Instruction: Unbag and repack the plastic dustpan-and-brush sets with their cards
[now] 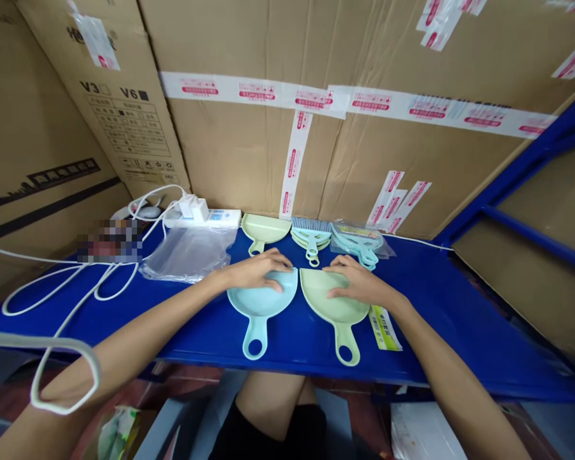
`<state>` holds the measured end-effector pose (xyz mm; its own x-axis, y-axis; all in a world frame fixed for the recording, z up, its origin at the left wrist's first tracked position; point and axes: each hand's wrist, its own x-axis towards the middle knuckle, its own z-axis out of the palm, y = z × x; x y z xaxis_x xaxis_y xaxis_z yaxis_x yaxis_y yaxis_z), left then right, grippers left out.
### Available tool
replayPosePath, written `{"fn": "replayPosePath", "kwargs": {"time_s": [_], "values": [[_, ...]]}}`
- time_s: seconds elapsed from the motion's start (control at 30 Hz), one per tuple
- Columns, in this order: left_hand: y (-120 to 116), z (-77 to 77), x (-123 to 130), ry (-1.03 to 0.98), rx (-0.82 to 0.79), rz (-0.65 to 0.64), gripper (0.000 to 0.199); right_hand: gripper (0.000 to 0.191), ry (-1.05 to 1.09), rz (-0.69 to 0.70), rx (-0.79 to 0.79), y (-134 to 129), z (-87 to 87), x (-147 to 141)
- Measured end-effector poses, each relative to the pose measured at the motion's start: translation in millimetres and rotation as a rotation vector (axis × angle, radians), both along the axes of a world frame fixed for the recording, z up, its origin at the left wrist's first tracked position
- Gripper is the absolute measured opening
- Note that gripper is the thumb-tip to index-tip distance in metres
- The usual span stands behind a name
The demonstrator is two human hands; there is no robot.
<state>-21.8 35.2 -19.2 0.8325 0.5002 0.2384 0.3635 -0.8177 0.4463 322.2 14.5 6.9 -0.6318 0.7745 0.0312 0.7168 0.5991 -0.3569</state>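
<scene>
On the blue surface (441, 300), two small dustpans lie side by side, handles pointing toward the person. Left hand (259, 269) rests palm-down on the wide end of the pale blue dustpan (261, 306), fingers spread flat and not curled around it. Right hand (359, 281) lies the same way on the pale green dustpan (338, 313), just beside the blue one. A yellow-green label (384, 328) lies by the right wrist. Behind the hands sit another green dustpan (263, 230), a stack of small brushes (311, 236) and a bagged set (359, 241). Clear plastic bags (186, 252), a power strip (211, 217) and white cables (67, 287) are to the left, with cardboard boxes (364, 140) behind
</scene>
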Motion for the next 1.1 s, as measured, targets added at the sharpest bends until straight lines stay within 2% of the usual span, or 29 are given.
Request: {"fn": "replayPosePath", "kwargs": {"time_s": [0.33, 0.4, 0.53, 0.6, 0.67, 0.73, 0.83, 0.9, 1.0, 1.1], "values": [[-1, 0.7, 0, -0.032, -0.038, -0.002, 0.051, 0.074, 0.01, 0.008, 0.026, 3, -8.6, -4], [-1, 0.3, -1, -0.027, -0.038, -0.001, 0.05, 0.068, 0.031, 0.002, 0.059, 3, -2.6, -3], [-2, 0.1, -1, -0.01, -0.041, 0.003, 0.05, 0.037, 0.091, -0.085, 0.141, 1, 23.7, 15], [-2, 0.3, -1, 0.006, -0.037, 0.004, 0.05, 0.032, 0.044, -0.166, 0.196, -3, 36.1, 30], [-2, 0.6, 0, 0.025, -0.031, 0.006, 0.05, 0.026, -0.041, -0.25, 0.206, -11, 41.3, 46], [-2, 0.7, 0, 0.033, -0.028, 0.01, 0.05, 0.022, -0.107, -0.345, 0.174, -22, 37.0, 61], [-2, 0.2, 0, 0.023, -0.028, 0.007, 0.05, 0.027, -0.142, -0.487, 0.167, -36, 18.1, 78], [-2, -0.4, 0, 0.022, -0.022, 0.005, 0.051, 0.032, -0.121, -0.505, 0.159, -40, 4.5, 85], [-3, -0.9, 0, 0.032, -0.009, 0.009, 0.051, 0.037, -0.001, -0.497, 0.023, -39, -7.1, 90], [-3, -0.4, 1, 0.041, -0.009, 0.01, 0.05, 0.031, 0.121, -0.544, -0.15, -35, -7.9, 88]]}}
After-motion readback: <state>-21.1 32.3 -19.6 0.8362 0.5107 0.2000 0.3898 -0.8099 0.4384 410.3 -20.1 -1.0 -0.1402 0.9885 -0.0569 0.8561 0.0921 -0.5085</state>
